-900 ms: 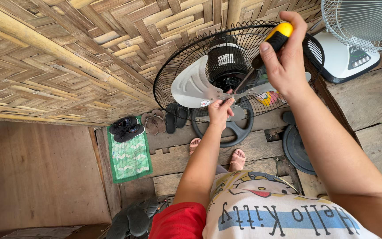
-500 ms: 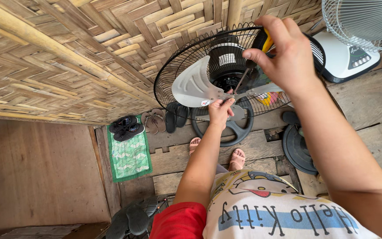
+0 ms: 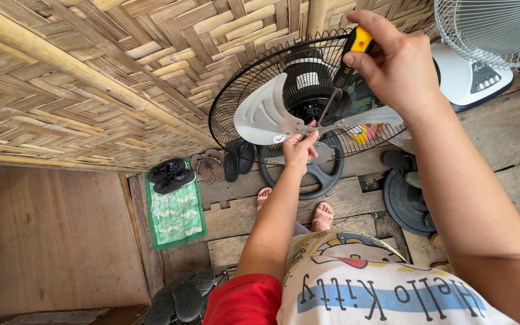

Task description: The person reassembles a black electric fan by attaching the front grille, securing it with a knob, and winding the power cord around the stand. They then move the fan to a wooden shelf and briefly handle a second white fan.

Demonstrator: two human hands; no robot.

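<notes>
In the head view, we hold a screwdriver with a yellow-and-black handle in our right hand, fingers curled tight around the grip, up at one o'clock of the frame. Its shaft slants down toward the hub of the white fan blade, which sits inside the black wire guard at twelve o'clock. Our left hand, just below the hub at six o'clock of it, pinches the blade's centre with fingers pressed together. We judge the step to be working the fastener at the hub; the next move calls for keeping the tip seated while the blade is braced. Sandals lie at nine o'clock on the wooden floor.
</notes>
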